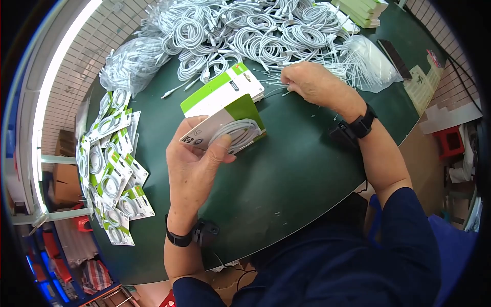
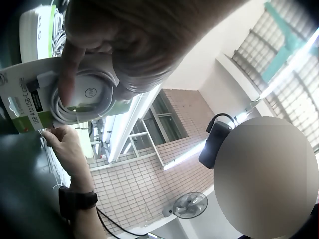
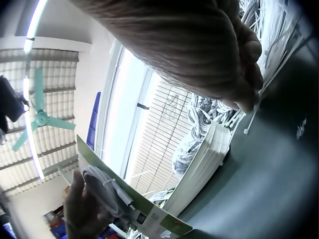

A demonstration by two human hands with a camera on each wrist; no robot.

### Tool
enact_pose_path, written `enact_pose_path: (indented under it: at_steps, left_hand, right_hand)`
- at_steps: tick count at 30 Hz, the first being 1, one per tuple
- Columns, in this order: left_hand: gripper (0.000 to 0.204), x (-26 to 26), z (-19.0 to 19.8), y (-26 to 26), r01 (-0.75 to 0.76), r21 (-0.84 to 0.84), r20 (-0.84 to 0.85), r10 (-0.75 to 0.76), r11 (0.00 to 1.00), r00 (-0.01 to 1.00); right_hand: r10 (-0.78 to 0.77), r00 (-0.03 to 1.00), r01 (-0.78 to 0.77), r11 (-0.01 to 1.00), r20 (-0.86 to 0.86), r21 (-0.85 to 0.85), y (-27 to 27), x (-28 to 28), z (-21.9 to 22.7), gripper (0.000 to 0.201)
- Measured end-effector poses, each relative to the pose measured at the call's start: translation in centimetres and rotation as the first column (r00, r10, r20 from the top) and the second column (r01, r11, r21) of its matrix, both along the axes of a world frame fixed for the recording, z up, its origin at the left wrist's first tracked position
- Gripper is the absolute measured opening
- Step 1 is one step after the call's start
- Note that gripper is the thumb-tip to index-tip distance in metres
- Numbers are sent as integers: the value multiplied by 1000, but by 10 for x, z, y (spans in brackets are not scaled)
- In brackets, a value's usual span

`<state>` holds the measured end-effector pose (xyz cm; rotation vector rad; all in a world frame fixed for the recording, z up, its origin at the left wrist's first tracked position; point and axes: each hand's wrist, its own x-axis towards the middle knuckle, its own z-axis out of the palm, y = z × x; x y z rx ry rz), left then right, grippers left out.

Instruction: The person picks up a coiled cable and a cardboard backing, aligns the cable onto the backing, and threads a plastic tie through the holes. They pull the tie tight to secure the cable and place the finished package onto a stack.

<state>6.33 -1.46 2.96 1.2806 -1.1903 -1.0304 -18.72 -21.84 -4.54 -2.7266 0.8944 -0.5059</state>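
Note:
My left hand [image 1: 189, 166] grips a green and white packaging card [image 1: 245, 108] with a coiled white USB cable [image 1: 246, 132] on its front. The thumb presses on the coil. In the left wrist view the card's print reads USB-A to USB-C beside the cable coil [image 2: 107, 94]. My right hand [image 1: 318, 84] is at the loose white cable ties [image 1: 335, 68], its thumb and fingertips pinching the end of a tie. A stack of similar cards [image 1: 212, 92] lies on the table just behind the held one.
Coiled white cables [image 1: 261, 38] heap along the far side of the green table [image 1: 286, 169]. A plastic bag [image 1: 376, 64] lies right of the ties, another bag of cables [image 1: 130, 64] at the far left. Finished-looking carded cables [image 1: 110, 184] spread along the left edge.

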Motion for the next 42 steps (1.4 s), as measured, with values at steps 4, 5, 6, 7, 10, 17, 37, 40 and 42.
enact_pose_path:
  at_steps: [4, 5, 6, 7, 10, 17, 37, 40, 42]
  left_hand:
    - [40, -1, 3, 2, -8, 11, 76, 7, 1000, 997]
    - [45, -1, 4, 2, -14, 22, 108, 11, 1000, 994]
    - [43, -2, 4, 3, -16, 24, 82, 14, 1000, 997]
    - [42, -2, 3, 3, -19, 26, 54, 18, 999, 998]
    - [40, -4, 4, 5, -18, 4, 14, 18, 1000, 1000]
    - [39, -3, 10, 16, -74, -231, -36, 68, 970, 997]
    - [25, 19, 6, 0, -98, -616, 370, 397, 782, 840]
    - [27, 20, 5, -2, -75, -644, 412, 428, 761, 804]
    - [31, 22, -1, -5, -59, -652, 416, 421, 756, 806]
  right_hand:
    - [-32, 997, 34, 999, -71, 20, 1, 2, 2, 8]
    - [-43, 994, 47, 998, -104, 42, 2, 2, 7, 8]
    - [-43, 994, 47, 998, -97, 39, 3, 3, 9, 8]
    - [-44, 995, 47, 998, -91, 35, 5, 4, 12, 7]
    - [-16, 999, 17, 1000, -48, 23, 3, 3, 9, 7]
    - [-8, 997, 13, 998, 81, -62, 4, 6, 7, 7]
    - [-37, 956, 56, 997, 291, -58, 15, 17, 25, 8]
    - [-19, 919, 48, 997, 394, -64, 27, 23, 38, 11]
    - [-38, 908, 61, 997, 417, -43, 33, 25, 42, 12]
